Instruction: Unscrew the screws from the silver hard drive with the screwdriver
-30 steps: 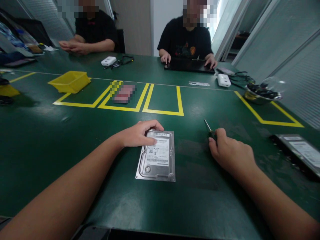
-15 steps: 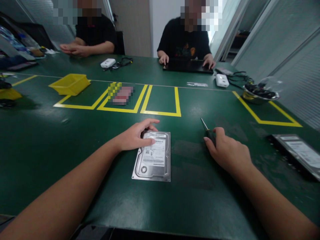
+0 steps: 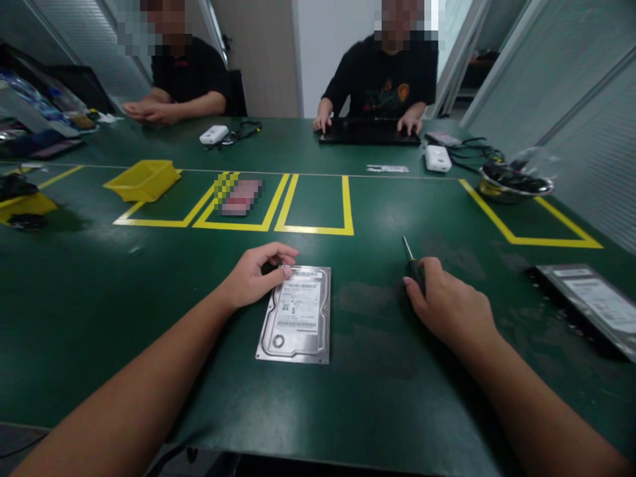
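Note:
A silver hard drive (image 3: 298,311) lies flat on the green table, its white label facing up. My left hand (image 3: 256,275) is at its far left corner, the thumb tip at the metal edge and the fingers loosely bent beyond it, apart from the thumb. To the right of the drive, my right hand (image 3: 450,298) grips a screwdriver (image 3: 415,268) by its dark handle, the thin metal shaft pointing away from me. The shaft tip touches nothing that I can make out.
Another hard drive (image 3: 591,301) lies at the right, small bits scattered beside it. A metal bowl (image 3: 514,193) of dark items stands far right. Yellow tape frames (image 3: 315,230) mark the table, near a yellow bin (image 3: 142,180). Two people sit opposite, one with hands on a laptop (image 3: 370,131).
My left thumb has drawn back from the label to the drive's corner, and the left hand has shifted left. The right hand still holds the screwdriver. The view has moved slightly.

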Demonstrator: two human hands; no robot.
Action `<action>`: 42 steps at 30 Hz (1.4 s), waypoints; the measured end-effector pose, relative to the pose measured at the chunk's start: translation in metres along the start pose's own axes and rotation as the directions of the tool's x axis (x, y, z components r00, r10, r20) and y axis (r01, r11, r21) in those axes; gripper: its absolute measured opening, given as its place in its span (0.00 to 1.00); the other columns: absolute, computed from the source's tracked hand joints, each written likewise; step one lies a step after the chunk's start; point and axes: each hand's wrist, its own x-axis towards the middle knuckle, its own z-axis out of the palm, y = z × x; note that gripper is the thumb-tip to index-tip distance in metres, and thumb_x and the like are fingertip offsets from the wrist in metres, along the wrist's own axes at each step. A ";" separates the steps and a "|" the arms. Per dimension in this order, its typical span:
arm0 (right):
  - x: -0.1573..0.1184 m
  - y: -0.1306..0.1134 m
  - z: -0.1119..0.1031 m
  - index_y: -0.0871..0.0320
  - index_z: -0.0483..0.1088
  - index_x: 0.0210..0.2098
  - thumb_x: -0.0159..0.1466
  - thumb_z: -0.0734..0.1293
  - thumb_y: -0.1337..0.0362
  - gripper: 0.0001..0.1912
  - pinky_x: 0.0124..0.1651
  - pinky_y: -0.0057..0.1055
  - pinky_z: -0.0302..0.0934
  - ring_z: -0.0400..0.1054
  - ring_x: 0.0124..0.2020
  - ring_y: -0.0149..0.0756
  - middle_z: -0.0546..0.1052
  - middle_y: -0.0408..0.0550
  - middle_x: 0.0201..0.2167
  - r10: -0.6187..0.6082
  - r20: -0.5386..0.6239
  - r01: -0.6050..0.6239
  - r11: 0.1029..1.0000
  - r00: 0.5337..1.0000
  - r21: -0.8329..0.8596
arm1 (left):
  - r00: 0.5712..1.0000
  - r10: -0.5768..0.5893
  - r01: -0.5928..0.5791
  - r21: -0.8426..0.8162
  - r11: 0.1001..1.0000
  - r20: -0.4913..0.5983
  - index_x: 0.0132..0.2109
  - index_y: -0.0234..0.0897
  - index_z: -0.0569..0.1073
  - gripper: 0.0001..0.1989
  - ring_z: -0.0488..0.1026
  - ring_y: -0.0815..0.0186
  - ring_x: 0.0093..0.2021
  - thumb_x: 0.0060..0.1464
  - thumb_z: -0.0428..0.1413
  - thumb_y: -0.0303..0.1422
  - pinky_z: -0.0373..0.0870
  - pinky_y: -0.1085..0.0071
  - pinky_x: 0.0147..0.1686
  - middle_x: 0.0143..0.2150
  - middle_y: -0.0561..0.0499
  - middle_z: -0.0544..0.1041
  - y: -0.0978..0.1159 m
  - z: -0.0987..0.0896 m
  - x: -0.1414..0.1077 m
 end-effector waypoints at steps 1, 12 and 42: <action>0.002 0.001 0.000 0.56 0.58 0.50 0.70 0.50 0.49 0.20 0.27 0.33 0.49 0.76 0.36 0.54 0.78 0.55 0.40 0.011 -0.006 -0.011 1.000 1.000 0.000 | 1.000 -0.008 0.008 0.012 1.000 0.001 0.52 0.36 0.73 0.17 0.75 0.62 0.44 0.59 0.57 0.38 0.69 0.68 0.44 0.45 0.45 0.78 0.001 0.000 0.000; 0.014 0.017 0.004 0.57 0.60 0.52 0.69 0.51 0.47 0.23 0.30 0.33 0.52 0.74 0.40 0.49 0.77 0.54 0.44 0.024 -0.070 -0.022 0.999 0.997 0.028 | 0.992 -0.081 0.088 0.074 0.993 -0.095 0.46 0.34 0.76 0.15 0.75 0.64 0.37 0.57 0.57 0.39 0.70 0.69 0.38 0.38 0.48 0.80 0.014 0.007 0.002; 0.015 0.027 0.008 0.57 0.61 0.59 0.70 0.54 0.50 0.24 0.36 0.32 0.59 0.69 0.40 0.40 0.69 0.55 0.48 -0.277 -0.137 0.281 0.960 0.951 0.005 | 0.981 -0.084 0.111 0.155 0.982 -0.174 0.42 0.37 0.78 0.11 0.74 0.66 0.34 0.58 0.55 0.37 0.68 0.70 0.36 0.37 0.51 0.79 0.005 0.014 0.005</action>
